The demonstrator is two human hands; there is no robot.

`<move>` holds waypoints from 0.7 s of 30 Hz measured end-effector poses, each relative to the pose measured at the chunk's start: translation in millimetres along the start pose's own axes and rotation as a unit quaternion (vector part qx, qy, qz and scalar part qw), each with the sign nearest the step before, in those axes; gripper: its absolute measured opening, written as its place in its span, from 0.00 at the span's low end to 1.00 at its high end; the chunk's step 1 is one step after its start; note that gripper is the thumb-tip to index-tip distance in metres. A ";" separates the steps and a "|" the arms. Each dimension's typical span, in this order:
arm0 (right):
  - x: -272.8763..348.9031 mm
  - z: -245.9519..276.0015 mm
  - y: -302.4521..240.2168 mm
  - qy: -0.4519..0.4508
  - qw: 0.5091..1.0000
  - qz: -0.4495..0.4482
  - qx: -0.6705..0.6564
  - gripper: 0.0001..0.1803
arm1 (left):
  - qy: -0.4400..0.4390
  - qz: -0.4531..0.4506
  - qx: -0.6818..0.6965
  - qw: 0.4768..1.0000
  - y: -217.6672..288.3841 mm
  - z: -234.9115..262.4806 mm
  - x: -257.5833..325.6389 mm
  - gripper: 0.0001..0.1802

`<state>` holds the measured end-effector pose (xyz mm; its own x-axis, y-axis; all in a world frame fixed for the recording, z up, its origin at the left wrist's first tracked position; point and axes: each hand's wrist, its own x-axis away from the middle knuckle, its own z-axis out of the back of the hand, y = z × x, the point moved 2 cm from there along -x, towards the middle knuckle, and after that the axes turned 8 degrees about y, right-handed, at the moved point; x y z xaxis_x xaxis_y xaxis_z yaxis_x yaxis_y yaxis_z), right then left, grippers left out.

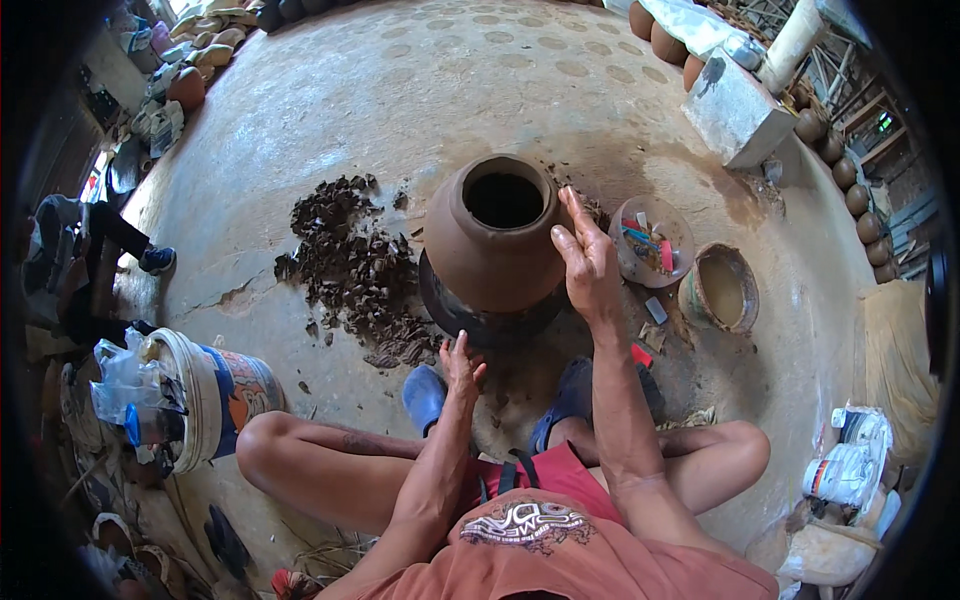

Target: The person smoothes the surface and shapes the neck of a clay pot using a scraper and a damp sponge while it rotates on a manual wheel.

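Observation:
A round brown clay pot (490, 262) with a wide dark mouth stands upright on a dark round base (480, 322) on the floor in front of me. My right hand (588, 262) lies along the pot's right side, fingers straight and thumb up near the shoulder; it seems to touch the wall. My left hand (462, 370) is low, just in front of the base's near edge. Its fingers are stretched and apart, and nothing shows in them. Whether it touches the base I cannot tell.
Dark clay scraps (350, 260) lie heaped left of the pot. A tub of small tools (683, 228) and a bucket of murky water (722, 290) stand to the right. A large white bucket (190, 400) sits by my left knee. A concrete block (735, 110) stands at the far right.

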<state>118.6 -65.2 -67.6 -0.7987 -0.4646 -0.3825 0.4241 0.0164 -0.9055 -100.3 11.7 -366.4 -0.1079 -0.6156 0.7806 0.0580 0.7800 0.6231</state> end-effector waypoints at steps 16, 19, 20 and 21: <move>7.8 2.5 -8.7 -0.011 1.000 0.002 0.011 0.37 | -0.001 -0.012 0.024 1.000 1.6 3.1 -4.4 0.51; 9.3 2.4 -10.7 -0.014 1.000 -0.005 0.007 0.37 | 0.007 -0.009 0.029 1.000 2.6 4.3 -3.3 0.51; 9.9 3.1 -9.4 -0.013 1.000 -0.007 0.009 0.37 | 0.013 -0.004 0.033 0.999 2.3 3.0 -1.1 0.51; 10.1 3.6 -8.0 -0.013 1.000 -0.010 0.006 0.37 | 0.012 -0.002 0.032 0.999 2.2 1.8 1.2 0.51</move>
<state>108.6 -73.2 -63.5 -0.7955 -0.4883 -0.3587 0.4133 -0.0045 -0.9106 -102.1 12.9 -364.1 -0.0840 -0.6212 0.7791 -0.0056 0.7822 0.6230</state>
